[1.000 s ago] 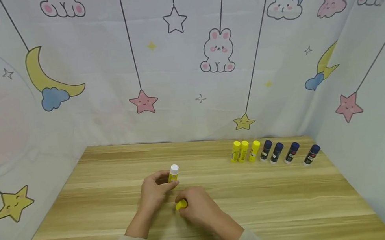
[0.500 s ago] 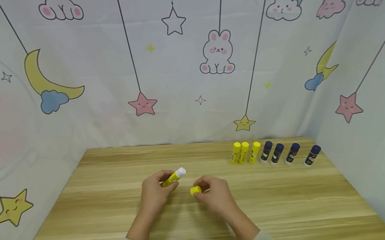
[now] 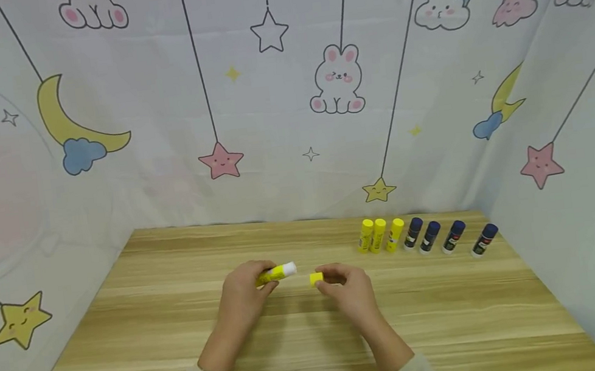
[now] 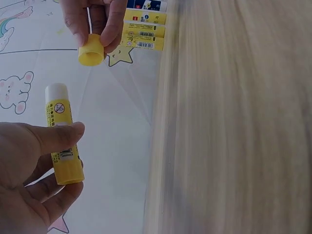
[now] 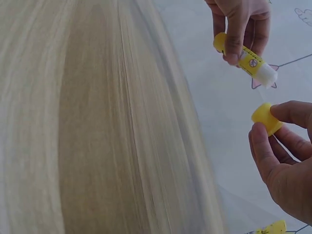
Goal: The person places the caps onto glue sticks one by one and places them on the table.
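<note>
My left hand (image 3: 243,289) holds an uncapped yellow glue stick (image 4: 62,141) between thumb and fingers, its white end (image 3: 289,268) pointing right in the head view. Opposite it, my right hand (image 3: 350,289) pinches a small yellow cap (image 3: 316,279) by thumb and fingertips. The cap's hollow mouth faces the glue stick, as the left wrist view shows at the cap's rim (image 4: 91,59). A short gap separates the white end from the cap. Both hands are raised over the middle of the wooden table.
At the back right of the wooden table (image 3: 173,255) stands a row of upright glue sticks: three yellow ones (image 3: 378,236), then several dark blue ones (image 3: 430,237). A white curtain (image 3: 275,182) printed with stars and rabbits hangs behind the table and along its sides.
The glue stick has tipped from upright to nearly level, its white end now pointing right. My right hand has lifted the cap and moved it rightward and up, turning its mouth toward the stick.
</note>
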A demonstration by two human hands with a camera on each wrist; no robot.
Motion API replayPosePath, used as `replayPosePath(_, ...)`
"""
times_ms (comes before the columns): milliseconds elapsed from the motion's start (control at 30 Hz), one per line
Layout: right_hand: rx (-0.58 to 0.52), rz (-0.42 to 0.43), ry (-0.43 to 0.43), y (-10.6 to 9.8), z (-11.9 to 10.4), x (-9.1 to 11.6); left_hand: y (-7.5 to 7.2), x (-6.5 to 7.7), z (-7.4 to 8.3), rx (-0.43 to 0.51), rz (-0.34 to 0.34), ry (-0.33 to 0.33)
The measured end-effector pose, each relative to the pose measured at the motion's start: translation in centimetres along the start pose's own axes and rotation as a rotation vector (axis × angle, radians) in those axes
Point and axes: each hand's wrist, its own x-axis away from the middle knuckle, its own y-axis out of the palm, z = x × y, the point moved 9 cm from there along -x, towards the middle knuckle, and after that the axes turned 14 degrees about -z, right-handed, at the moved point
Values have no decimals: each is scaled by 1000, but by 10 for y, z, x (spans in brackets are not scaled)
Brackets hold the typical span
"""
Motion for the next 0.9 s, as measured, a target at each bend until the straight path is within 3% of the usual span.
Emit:
replayPosePath(267,-166,1,-7,-5,3,-3,-3,0,13,-128,25,96)
replayPosePath(900,-191,14,-20,4,4,-2,4,7,21,-162,33,157)
